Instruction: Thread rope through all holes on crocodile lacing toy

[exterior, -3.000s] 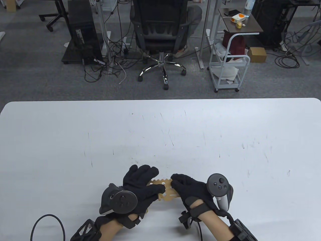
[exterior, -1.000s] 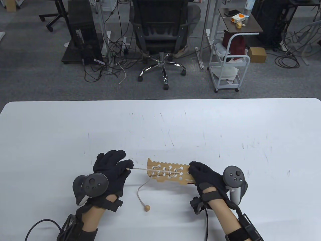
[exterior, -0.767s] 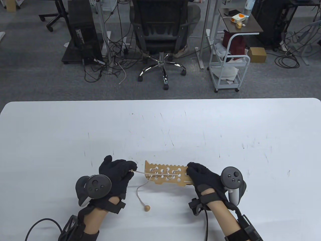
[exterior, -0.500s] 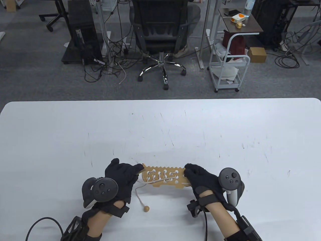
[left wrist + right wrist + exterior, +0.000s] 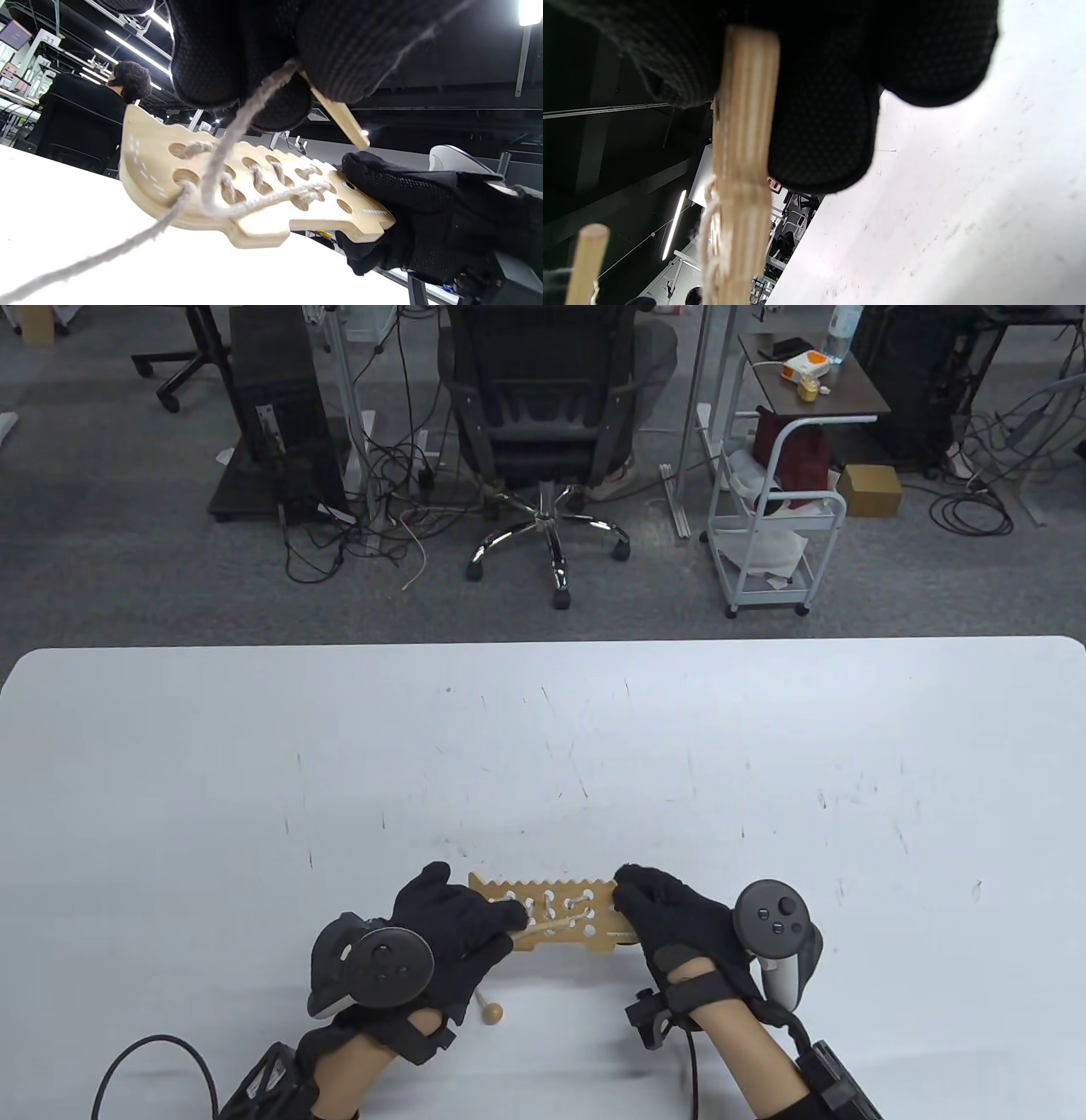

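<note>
Crocodile lacing toy [image 5: 556, 918], a flat wooden board with a toothed edge and two rows of holes, is held just above the white table [image 5: 543, 763] near its front edge, between the two gloved hands. Its right end is clamped in the grip of the right hand [image 5: 674, 925], whose fingers are curled over the top face while the thumb is seen below the board in the left wrist view. The grey rope [image 5: 237, 127] is already laced through several holes toward the left end of the board, crossing between the two rows, and a loose length of it runs down from a hole near that end toward the table. A thin wooden needle [image 5: 551, 926] at the rope's working end is pinched in the narrow grip of the left hand [image 5: 458, 933], together with the rope just behind it; the needle lies slanted across the middle of the board, its tip pointing right. A round wooden bead [image 5: 492, 1011] rests on the table just below the left hand, partly hidden by the glove. Behind the table, an office chair [image 5: 543, 415] and a white cart [image 5: 776, 509] are seen on the grey floor.
</note>
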Tool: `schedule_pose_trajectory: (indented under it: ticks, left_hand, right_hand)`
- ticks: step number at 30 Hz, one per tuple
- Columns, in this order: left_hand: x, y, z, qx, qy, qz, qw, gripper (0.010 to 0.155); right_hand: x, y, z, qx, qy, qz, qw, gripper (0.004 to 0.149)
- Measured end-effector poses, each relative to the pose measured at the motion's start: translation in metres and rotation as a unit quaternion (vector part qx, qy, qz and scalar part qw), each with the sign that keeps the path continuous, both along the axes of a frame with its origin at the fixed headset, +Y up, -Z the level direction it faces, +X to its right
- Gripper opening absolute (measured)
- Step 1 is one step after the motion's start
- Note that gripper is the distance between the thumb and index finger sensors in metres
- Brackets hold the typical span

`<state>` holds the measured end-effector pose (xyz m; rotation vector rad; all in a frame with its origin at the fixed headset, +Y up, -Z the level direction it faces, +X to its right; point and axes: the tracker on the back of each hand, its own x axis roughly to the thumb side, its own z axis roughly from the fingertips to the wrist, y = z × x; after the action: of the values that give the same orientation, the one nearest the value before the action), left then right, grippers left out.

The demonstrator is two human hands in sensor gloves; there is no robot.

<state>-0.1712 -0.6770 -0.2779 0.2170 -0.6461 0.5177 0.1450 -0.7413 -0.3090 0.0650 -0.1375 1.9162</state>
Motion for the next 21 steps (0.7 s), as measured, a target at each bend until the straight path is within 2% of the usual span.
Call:
schedule_pose_trajectory:
  ticks: [21]
  left_hand:
    - [0.017,0.001,0.009,-0.027,-0.031,-0.035,0.999,0.040]
  right_hand:
    - [-0.018,0.006,0.012,0.015,0.028,0.028,0.999,0.045]
